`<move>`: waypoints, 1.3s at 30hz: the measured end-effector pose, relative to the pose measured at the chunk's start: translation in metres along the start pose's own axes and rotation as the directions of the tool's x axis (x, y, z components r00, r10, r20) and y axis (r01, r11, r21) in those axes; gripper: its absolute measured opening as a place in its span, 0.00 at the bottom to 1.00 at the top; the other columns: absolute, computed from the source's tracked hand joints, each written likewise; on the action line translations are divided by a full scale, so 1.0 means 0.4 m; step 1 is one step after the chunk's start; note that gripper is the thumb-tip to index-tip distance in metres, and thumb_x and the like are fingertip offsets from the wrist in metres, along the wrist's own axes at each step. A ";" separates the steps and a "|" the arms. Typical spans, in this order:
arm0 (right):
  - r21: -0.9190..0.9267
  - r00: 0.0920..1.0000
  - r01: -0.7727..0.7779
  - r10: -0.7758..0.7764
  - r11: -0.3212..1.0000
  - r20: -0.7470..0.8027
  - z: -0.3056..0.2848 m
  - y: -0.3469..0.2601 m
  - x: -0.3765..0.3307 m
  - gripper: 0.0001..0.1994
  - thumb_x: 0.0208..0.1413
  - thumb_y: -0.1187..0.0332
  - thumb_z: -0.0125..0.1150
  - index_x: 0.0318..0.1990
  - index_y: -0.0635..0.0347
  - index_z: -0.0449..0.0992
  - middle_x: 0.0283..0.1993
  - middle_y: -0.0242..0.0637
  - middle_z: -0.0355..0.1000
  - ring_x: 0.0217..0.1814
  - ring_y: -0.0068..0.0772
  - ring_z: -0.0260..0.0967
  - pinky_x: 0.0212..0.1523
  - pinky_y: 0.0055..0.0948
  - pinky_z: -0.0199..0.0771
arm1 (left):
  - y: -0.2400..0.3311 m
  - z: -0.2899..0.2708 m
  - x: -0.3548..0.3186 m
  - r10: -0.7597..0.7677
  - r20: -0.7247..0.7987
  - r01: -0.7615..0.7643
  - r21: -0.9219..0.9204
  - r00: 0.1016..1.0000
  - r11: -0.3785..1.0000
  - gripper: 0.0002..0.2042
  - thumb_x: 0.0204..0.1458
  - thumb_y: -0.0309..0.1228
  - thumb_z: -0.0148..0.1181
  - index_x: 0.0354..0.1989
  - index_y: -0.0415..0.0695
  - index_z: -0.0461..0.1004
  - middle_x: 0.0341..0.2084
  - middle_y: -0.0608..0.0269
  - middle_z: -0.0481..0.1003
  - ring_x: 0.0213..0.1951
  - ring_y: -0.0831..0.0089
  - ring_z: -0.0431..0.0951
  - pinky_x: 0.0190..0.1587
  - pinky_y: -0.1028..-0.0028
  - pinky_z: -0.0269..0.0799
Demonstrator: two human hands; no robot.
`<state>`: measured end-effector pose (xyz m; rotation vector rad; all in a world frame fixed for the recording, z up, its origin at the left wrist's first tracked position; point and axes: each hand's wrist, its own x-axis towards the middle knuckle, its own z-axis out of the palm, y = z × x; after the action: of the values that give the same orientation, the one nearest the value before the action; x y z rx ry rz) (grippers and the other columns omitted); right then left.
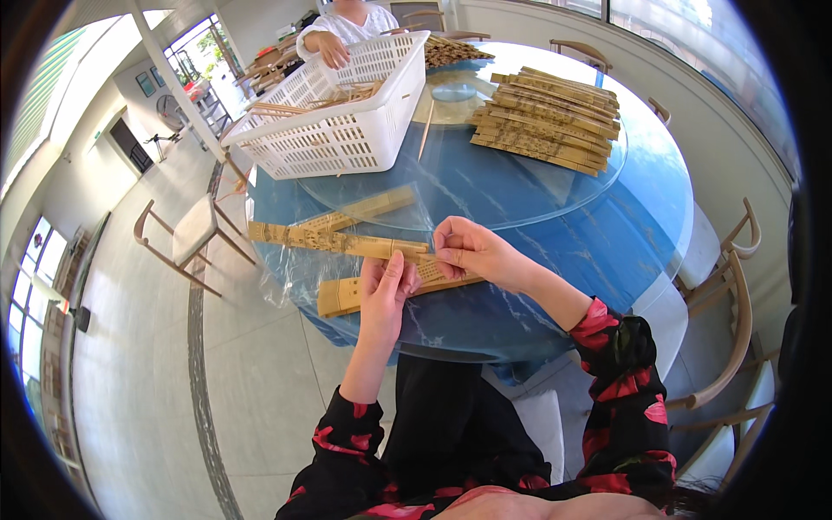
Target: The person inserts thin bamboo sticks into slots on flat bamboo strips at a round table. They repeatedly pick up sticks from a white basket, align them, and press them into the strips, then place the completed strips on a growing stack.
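Hands meet over the near edge of a round blue desk [607,234]. The left hand [384,290] is curled, its fingers wrapped over the top of a long bundle of bamboo slips [334,242] that runs from the left toward the middle, and it grips the bundle near its right end. The right hand [468,251] is closed in a narrow pinch, fingertips pressed together on the same end of the bundle, just beside the left fingers. A second, shorter bundle of slips [347,296] lies under both hands, partly hidden by them, at the desk's edge. A clear plastic bag [295,277] spreads beneath the bundles and hangs slightly over the rim. A third bundle [373,208] rests a little farther in, under the edge of a round glass turntable [485,186].

On the turntable stands a white plastic basket [338,121] holding loose slips, and to its right sits a stack of slip bundles [546,121]. Another person's hand [332,50] rests on the basket's far rim. Wooden chairs [732,295] ring the desk.
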<state>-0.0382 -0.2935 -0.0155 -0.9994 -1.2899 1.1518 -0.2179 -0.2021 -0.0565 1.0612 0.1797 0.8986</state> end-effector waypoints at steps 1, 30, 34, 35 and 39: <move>-0.007 1.000 0.000 0.000 1.000 -0.005 -0.001 -0.001 -0.002 0.02 0.70 0.73 0.50 0.45 0.58 0.64 0.33 0.29 0.67 0.35 0.19 0.64 0.37 0.21 0.65 | -0.004 -0.005 0.000 0.011 -0.022 -0.011 -0.003 1.000 1.000 0.07 0.69 0.30 0.50 0.50 0.44 0.69 0.28 0.70 0.68 0.28 0.82 0.63 0.35 0.77 0.63; 0.147 0.987 -0.158 0.162 0.976 -0.015 -0.019 0.001 -0.014 0.17 0.72 0.68 0.50 0.62 0.66 0.70 0.36 0.27 0.69 0.38 0.16 0.65 0.41 0.19 0.69 | 0.096 -0.247 0.160 0.204 -0.279 -0.335 -0.584 0.938 0.740 0.13 0.72 0.40 0.43 0.52 0.43 0.67 0.34 0.66 0.69 0.36 0.73 0.68 0.45 0.72 0.69; 0.259 0.975 -0.220 0.222 0.940 0.021 -0.001 -0.026 -0.025 0.18 0.73 0.69 0.49 0.66 0.66 0.67 0.39 0.28 0.71 0.41 0.16 0.68 0.45 0.19 0.71 | 0.095 -0.240 0.169 0.127 -0.371 -0.344 -0.605 0.920 0.718 0.13 0.74 0.37 0.38 0.44 0.44 0.67 0.26 0.69 0.62 0.28 0.75 0.59 0.38 0.73 0.64; 0.274 0.974 -0.224 0.226 0.935 0.027 0.001 -0.029 -0.029 0.19 0.73 0.69 0.48 0.67 0.65 0.67 0.39 0.29 0.71 0.42 0.17 0.68 0.46 0.20 0.72 | 0.096 -0.230 0.169 0.105 -0.392 -0.344 -0.613 0.914 0.712 0.13 0.74 0.37 0.37 0.43 0.44 0.67 0.25 0.70 0.60 0.27 0.75 0.58 0.38 0.73 0.63; 0.194 0.991 -0.132 0.130 0.972 0.024 0.005 -0.030 -0.028 0.18 0.73 0.71 0.47 0.67 0.63 0.67 0.39 0.28 0.70 0.41 0.17 0.67 0.45 0.21 0.72 | 0.082 -0.240 0.170 0.108 -0.340 -0.318 -0.659 0.934 0.682 0.12 0.74 0.36 0.36 0.40 0.45 0.65 0.24 0.70 0.58 0.27 0.76 0.58 0.37 0.73 0.63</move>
<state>-0.0386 -0.3069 -0.0056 -0.9443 -1.1080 1.3587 -0.2431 -0.0828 -0.0598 0.2216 -0.0739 1.2002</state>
